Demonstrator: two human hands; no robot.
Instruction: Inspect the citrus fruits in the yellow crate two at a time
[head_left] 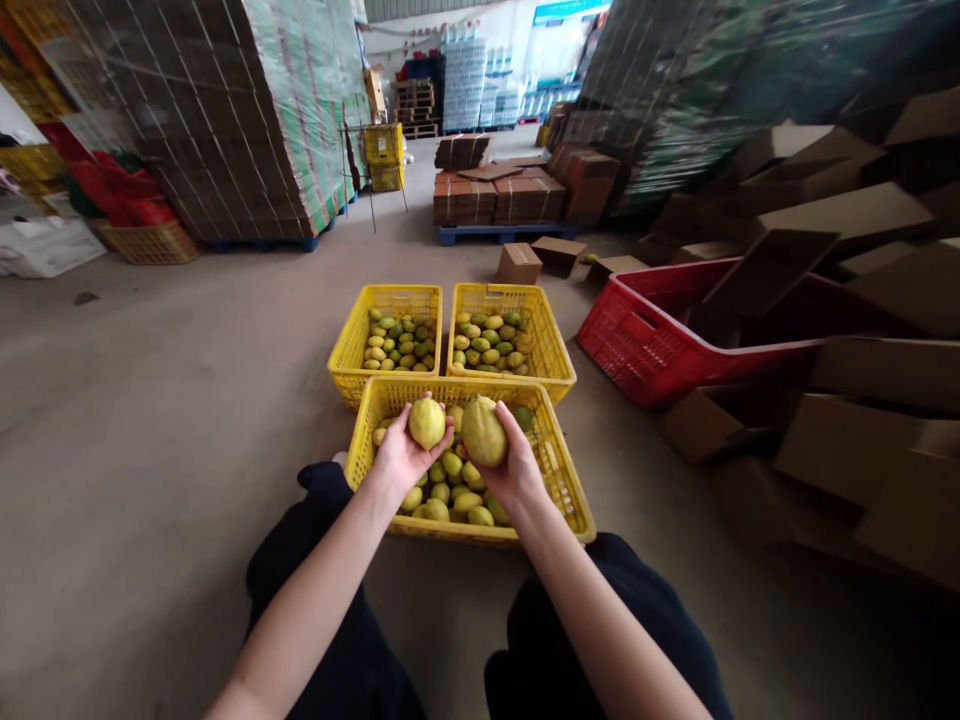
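My left hand (397, 452) is closed round a yellow-green lemon (427, 424), its pointed tip showing. A larger, more oval lemon (484, 432) sits in the grip of my right hand (520, 470), the thumb along its right side. Both hands are held side by side over the near yellow crate (463, 534), where several yellow and green lemons (450, 490) lie. Behind it stand two more yellow crates, the left one (345, 352) and the right one (556, 352), each holding similar fruit. My hands cover part of the near crate's contents.
To the right, a red crate (637, 340) stands among loose cardboard boxes (855, 430). Flattened cartons (517, 195) are stacked on a blue pallet (480, 236) ahead. Tall wrapped stacks (217, 110) rise at left and right. My knees flank the near crate.
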